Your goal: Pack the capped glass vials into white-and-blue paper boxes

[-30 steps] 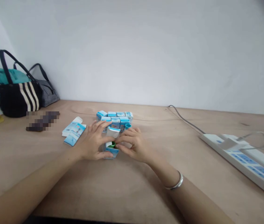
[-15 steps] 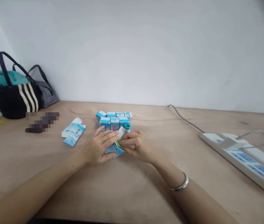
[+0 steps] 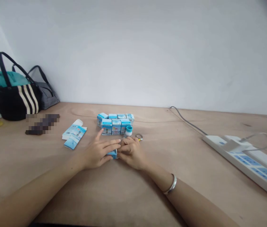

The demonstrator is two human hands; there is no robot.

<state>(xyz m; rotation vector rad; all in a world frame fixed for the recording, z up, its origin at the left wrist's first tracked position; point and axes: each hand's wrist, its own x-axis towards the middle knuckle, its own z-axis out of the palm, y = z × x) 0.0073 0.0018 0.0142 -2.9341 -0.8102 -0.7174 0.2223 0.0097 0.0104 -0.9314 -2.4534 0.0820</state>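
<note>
Left hand [image 3: 97, 154] and right hand [image 3: 132, 154] clasp a blue carton [image 3: 113, 154], fingers [image 3: 111, 145] closed to steady it; more cartons [image 3: 116, 126] stand at twelve o'clock.

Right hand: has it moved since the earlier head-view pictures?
Yes. The right hand has moved toward the wearer, sitting lower in the view and further below the row of blue-and-white cartons, beside a small blue carton.

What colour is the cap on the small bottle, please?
The cap is teal, clearest in the head view.
</note>
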